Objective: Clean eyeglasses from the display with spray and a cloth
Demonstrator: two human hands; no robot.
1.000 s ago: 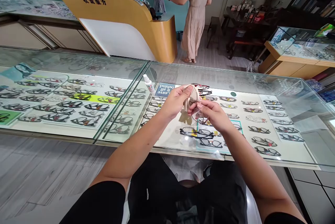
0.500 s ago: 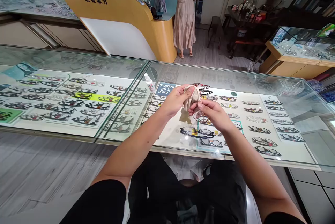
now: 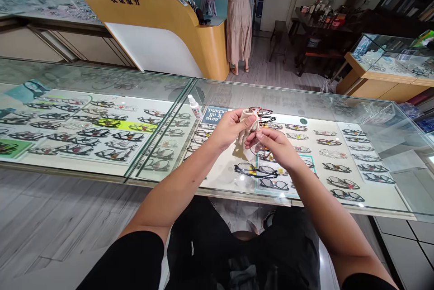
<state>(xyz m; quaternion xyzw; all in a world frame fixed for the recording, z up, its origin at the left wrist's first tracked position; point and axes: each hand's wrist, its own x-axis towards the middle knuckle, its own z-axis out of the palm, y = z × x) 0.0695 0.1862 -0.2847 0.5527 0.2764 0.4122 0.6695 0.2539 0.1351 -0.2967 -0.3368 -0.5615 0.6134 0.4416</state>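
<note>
Above the glass counter, my left hand (image 3: 231,128) is closed on a beige cleaning cloth (image 3: 247,128), pinching it between thumb and fingers. The cloth folds around the upper part of a pair of eyeglasses (image 3: 258,149). My right hand (image 3: 275,142) grips the eyeglasses by the frame, thumb and forefinger pressed together. One round lens shows below the fingers; the other is hidden by the cloth and hands. A pair of dark-framed eyeglasses (image 3: 256,171) lies just in front of my hands. To the left, a white spray bottle (image 3: 195,107) stands upright on the glass.
The glass display counter (image 3: 217,192) holds rows of eyeglasses and a blue printed card (image 3: 214,115). Beyond it stand a wooden cashier desk (image 3: 212,50), a person in a long dress (image 3: 239,18), a dark stool (image 3: 278,39) and another display case (image 3: 389,66).
My left hand and the cloth have shifted very slightly against the eyeglasses. My right hand stays in place. The person behind has moved a little.
</note>
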